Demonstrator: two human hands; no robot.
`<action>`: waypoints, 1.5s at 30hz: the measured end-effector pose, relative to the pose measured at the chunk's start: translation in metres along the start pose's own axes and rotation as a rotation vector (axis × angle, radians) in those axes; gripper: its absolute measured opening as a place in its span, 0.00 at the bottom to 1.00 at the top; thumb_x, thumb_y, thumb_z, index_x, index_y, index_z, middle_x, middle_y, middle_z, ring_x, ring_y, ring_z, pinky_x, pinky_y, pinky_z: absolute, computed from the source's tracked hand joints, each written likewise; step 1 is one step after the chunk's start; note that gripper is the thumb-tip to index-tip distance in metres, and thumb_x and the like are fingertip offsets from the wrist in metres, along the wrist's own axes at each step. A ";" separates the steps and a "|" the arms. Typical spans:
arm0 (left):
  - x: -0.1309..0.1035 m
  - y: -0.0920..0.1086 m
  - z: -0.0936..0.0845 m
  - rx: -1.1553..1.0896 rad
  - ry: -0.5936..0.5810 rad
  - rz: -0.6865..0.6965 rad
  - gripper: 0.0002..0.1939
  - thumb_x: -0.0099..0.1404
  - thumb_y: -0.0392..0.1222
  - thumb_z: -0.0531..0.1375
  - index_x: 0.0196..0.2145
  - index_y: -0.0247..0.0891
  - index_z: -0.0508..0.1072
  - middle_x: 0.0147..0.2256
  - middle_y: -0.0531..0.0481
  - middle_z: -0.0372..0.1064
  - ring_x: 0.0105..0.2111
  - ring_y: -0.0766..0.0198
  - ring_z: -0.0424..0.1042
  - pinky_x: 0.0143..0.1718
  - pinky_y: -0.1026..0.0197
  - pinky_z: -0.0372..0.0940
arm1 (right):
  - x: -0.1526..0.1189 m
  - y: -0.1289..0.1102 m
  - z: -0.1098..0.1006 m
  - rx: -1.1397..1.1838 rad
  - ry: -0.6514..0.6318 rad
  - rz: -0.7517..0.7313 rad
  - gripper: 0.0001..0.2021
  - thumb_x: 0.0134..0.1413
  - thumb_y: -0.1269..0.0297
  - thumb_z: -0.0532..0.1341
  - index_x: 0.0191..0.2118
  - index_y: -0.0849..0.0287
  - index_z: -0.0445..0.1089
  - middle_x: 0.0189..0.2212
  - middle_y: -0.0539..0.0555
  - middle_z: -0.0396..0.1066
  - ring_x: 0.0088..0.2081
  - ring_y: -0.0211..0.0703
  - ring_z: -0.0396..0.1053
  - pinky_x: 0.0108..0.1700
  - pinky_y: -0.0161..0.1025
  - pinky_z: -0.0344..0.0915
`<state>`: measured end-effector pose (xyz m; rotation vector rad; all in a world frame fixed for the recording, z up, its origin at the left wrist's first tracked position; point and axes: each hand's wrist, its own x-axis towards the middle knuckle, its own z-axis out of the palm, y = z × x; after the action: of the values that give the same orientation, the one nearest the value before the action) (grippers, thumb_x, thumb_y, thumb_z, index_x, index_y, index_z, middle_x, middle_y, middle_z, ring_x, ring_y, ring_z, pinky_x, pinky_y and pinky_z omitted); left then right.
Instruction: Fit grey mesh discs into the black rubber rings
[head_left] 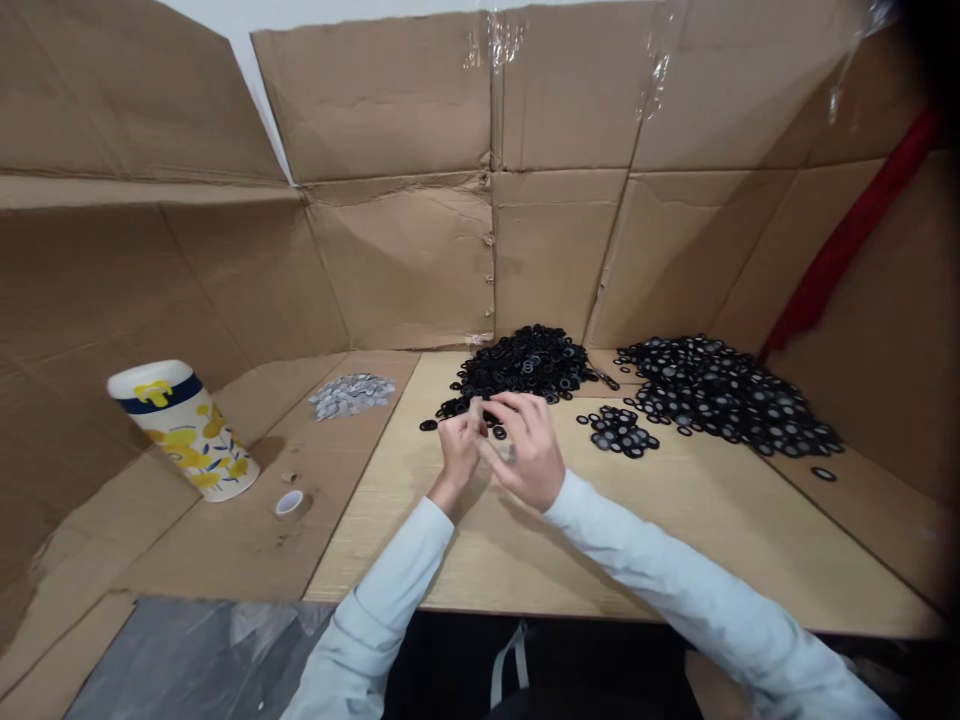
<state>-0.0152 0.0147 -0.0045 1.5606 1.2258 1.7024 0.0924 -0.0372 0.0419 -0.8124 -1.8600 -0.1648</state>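
Note:
My left hand [458,447] is curled closed, its thumb side up, above the pale board. My right hand [534,450] meets it from the right, thumb and forefinger bent in a pinch against the left fingertips. Pale coverings seem to sit on some of the fingertips. Whatever lies between the fingers is too small and hidden to make out. Just behind the hands is a heap of black rings [529,362], a few of them lying loose near my fingers. To the right is a small group of black rings with grey centres [621,432].
A larger pile of grey-centred black rings [720,392] spreads at the right. Left of the board lie grey discs [352,396], a small white tape roll [291,503] and a tall flowered container [191,435]. Cardboard walls [397,250] enclose the table; a red strip [847,240] hangs right.

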 end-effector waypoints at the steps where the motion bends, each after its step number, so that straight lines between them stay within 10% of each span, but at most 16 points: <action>1: 0.001 0.002 0.003 -0.007 -0.004 -0.001 0.24 0.59 0.55 0.49 0.14 0.36 0.62 0.14 0.55 0.56 0.16 0.70 0.56 0.20 0.65 0.52 | -0.002 0.010 -0.006 0.028 -0.040 0.008 0.21 0.51 0.60 0.57 0.51 0.63 0.61 0.46 0.62 0.63 0.49 0.51 0.58 0.50 0.52 0.58; 7: 0.002 0.011 0.020 0.067 -0.052 0.058 0.24 0.61 0.52 0.48 0.14 0.36 0.63 0.15 0.54 0.60 0.17 0.70 0.59 0.21 0.66 0.54 | -0.012 0.041 -0.007 0.271 -0.173 0.317 0.33 0.45 0.55 0.61 0.57 0.59 0.54 0.51 0.62 0.62 0.48 0.49 0.63 0.47 0.47 0.64; 13: -0.003 0.017 0.033 0.204 -0.146 0.200 0.23 0.61 0.50 0.48 0.14 0.36 0.65 0.15 0.52 0.62 0.18 0.70 0.60 0.20 0.66 0.52 | -0.011 0.058 -0.003 0.652 -0.211 0.584 0.21 0.46 0.56 0.60 0.46 0.60 0.68 0.38 0.57 0.72 0.39 0.44 0.69 0.42 0.42 0.66; 26: -0.001 0.014 0.049 0.238 -0.410 0.167 0.27 0.63 0.48 0.45 0.12 0.35 0.66 0.13 0.51 0.63 0.14 0.71 0.61 0.19 0.67 0.53 | -0.015 0.093 -0.017 0.972 -0.236 0.676 0.10 0.36 0.60 0.66 0.25 0.61 0.74 0.18 0.48 0.69 0.21 0.36 0.65 0.29 0.37 0.64; 35: 0.008 0.019 0.037 0.654 -0.376 0.392 0.24 0.61 0.50 0.50 0.15 0.35 0.71 0.16 0.49 0.67 0.17 0.69 0.61 0.21 0.64 0.48 | -0.020 0.102 -0.025 1.092 -0.290 0.666 0.27 0.32 0.67 0.69 0.45 0.55 0.68 0.43 0.55 0.72 0.44 0.42 0.68 0.47 0.42 0.64; 45: 0.009 0.014 0.021 0.696 -0.273 0.790 0.21 0.57 0.47 0.55 0.11 0.38 0.61 0.13 0.51 0.57 0.16 0.69 0.55 0.21 0.63 0.45 | -0.032 0.103 -0.027 1.274 -0.378 0.742 0.25 0.36 0.64 0.67 0.46 0.57 0.67 0.48 0.61 0.67 0.47 0.46 0.68 0.51 0.47 0.62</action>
<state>0.0058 0.0219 0.0103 2.8836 1.1976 1.4271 0.1821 0.0144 -0.0003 -0.5308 -1.4202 1.5550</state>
